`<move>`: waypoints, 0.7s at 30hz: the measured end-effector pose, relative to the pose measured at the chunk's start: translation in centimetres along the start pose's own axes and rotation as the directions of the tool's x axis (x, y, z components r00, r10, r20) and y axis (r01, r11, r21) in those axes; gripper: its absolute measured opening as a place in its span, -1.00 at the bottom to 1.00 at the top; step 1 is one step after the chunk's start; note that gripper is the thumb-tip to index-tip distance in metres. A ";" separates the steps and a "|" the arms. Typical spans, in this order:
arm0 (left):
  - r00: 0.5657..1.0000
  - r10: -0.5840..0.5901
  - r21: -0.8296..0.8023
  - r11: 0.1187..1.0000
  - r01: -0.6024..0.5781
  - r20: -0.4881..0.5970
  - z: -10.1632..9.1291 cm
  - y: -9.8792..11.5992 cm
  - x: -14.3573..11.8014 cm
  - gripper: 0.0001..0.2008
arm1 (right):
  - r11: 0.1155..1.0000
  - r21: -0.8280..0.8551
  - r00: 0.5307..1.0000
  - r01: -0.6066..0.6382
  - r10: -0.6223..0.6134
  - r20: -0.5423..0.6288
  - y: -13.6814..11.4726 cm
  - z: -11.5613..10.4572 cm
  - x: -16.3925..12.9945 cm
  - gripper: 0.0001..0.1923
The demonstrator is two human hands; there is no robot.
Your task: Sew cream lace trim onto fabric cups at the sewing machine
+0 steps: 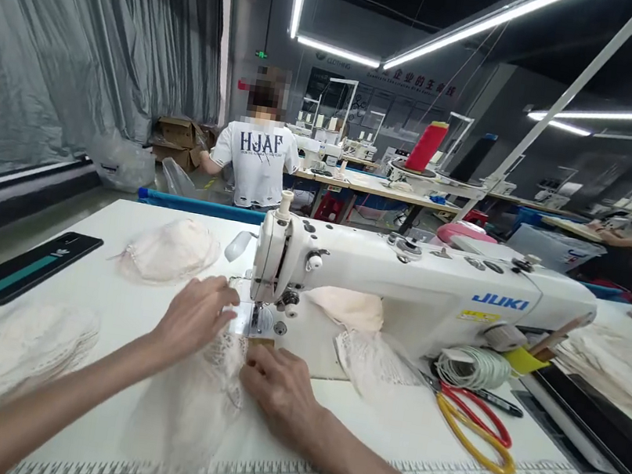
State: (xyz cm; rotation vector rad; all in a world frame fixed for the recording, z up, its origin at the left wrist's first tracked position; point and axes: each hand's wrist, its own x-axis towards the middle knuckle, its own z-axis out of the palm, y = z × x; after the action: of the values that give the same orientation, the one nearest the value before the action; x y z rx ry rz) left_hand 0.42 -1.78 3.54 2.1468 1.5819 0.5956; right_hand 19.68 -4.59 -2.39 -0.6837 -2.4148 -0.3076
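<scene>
A piece of sheer cream lace fabric (196,401) hangs from the needle area toward the table's front edge. My left hand (194,314) is left of the needle, fingers bent and closed at the fabric's upper edge. On the other side, my right hand (281,390) has its fingers curled over the lace's right edge, in front of the needle plate. Fingertips of both hands are partly hidden. The white sewing machine (422,277) has its presser foot (257,319) just beyond the lace. A small brown piece (262,340) shows by my right fingers.
Stacked lace pieces lie at left (8,349) and behind (171,251). More fabric (372,360) sits under the machine arm. Red-and-yellow-handled scissors (477,431) and coiled cord (471,369) are at right. A black-and-teal case (26,269) lies far left. Two other people work beyond.
</scene>
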 end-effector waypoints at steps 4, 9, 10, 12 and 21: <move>0.976 0.199 0.066 0.977 -0.205 0.091 2.8 0.1 -1.7 -0.81 | 0.994 0.070 0.996 -0.083 0.081 0.034 0.1 0.7 -0.4 -0.72; 0.909 0.414 0.098 0.904 -0.417 0.045 4.3 -1.5 -2.1 -0.74 | 0.984 0.107 0.986 -0.139 0.128 0.103 0.1 0.2 -0.2 -0.74; 0.903 0.429 0.097 0.898 -0.429 0.027 4.4 -1.8 -1.8 -0.73 | 0.983 0.110 0.984 -0.148 0.135 0.116 0.2 0.1 -0.1 -0.75; 0.898 0.440 0.095 0.894 -0.439 0.008 4.5 -2.4 -0.8 -0.71 | 0.978 0.108 0.978 -0.176 0.162 0.133 0.4 0.2 0.2 -0.78; 0.856 0.513 0.127 0.854 -0.504 -0.054 4.7 -3.7 3.9 -0.76 | 0.958 -0.029 0.946 -0.287 0.288 0.151 1.7 1.6 0.3 -0.80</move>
State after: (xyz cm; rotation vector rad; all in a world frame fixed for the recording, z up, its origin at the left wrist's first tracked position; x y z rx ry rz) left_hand 1.19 2.69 -2.03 2.6781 1.0877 0.7857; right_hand 19.62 -2.41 -3.35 -1.0841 -2.4134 -0.1465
